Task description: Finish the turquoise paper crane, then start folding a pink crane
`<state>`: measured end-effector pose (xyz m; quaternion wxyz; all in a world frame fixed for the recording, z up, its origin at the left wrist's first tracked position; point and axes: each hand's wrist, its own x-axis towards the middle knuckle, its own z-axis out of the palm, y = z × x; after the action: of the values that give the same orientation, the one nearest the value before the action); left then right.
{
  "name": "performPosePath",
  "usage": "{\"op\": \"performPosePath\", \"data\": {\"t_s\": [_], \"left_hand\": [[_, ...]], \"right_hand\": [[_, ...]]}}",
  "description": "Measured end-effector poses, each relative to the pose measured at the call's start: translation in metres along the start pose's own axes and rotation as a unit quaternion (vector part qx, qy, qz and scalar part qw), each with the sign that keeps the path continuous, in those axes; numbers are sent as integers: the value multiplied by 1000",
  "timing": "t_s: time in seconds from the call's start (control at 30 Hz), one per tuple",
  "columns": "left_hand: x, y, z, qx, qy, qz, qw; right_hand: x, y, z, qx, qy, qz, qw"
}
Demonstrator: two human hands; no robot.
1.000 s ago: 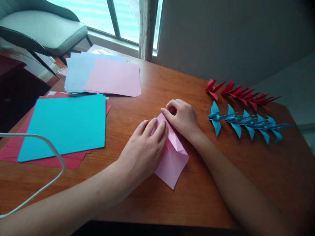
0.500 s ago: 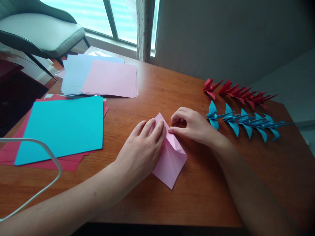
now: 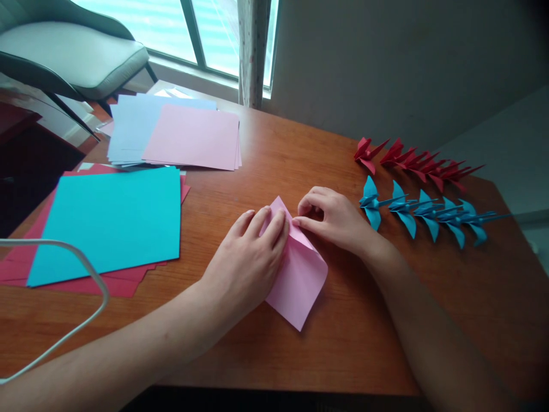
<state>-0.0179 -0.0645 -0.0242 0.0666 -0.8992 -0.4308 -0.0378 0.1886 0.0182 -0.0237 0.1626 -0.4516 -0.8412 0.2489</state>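
A folded sheet of pink paper [image 3: 298, 283] lies on the table in front of me, one corner pointing away and one toward me. My left hand [image 3: 253, 249] rests over its left side, bent fingers holding it down near the far corner; its thumb is hidden. At the right edge, my right hand [image 3: 330, 217] pinches a fold between thumb and index finger, the other fingers curled in. A flap along that edge stands slightly raised, and the sheet's right corner curves up off the wood.
Blue paper cranes [image 3: 424, 212] and red paper cranes [image 3: 412, 160] stand in two rows at the right. On the left lie turquoise sheets [image 3: 111, 223] over red sheets [image 3: 124, 283], with pale pink sheets [image 3: 197, 137] behind. A white cable [image 3: 96, 280] arcs over the left side.
The raised flap at the right edge has shifted and looks flatter, and the sheet's right corner bulges out a little more. Both hands stay in nearly the same place.
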Motion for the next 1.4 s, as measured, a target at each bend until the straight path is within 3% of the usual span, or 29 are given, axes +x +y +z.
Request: {"op": "performPosePath", "data": {"t_s": [0.3, 0.6, 0.87, 0.97, 1.1, 1.4], "left_hand": [[0, 1, 0, -8, -7, -2, 1000], [-1, 1, 0, -8, -11, -12, 1000], [0, 2, 1, -12, -7, -13, 1000], [0, 1, 1, -11, -7, -13, 1000], [0, 1, 1, -11, -8, -13, 1000], [1, 1, 0, -3, -1, -10, 1000]], "right_hand": [[5, -7, 14, -88, 58, 41, 994], [23, -18, 19, -166, 64, 35, 983], [38, -12, 25, -175, 85, 52, 980], [39, -7, 24, -133, 93, 51, 985], [31, 0, 17, -46, 65, 6, 997], [-5, 6, 1, -37, -5, -39, 999]]}}
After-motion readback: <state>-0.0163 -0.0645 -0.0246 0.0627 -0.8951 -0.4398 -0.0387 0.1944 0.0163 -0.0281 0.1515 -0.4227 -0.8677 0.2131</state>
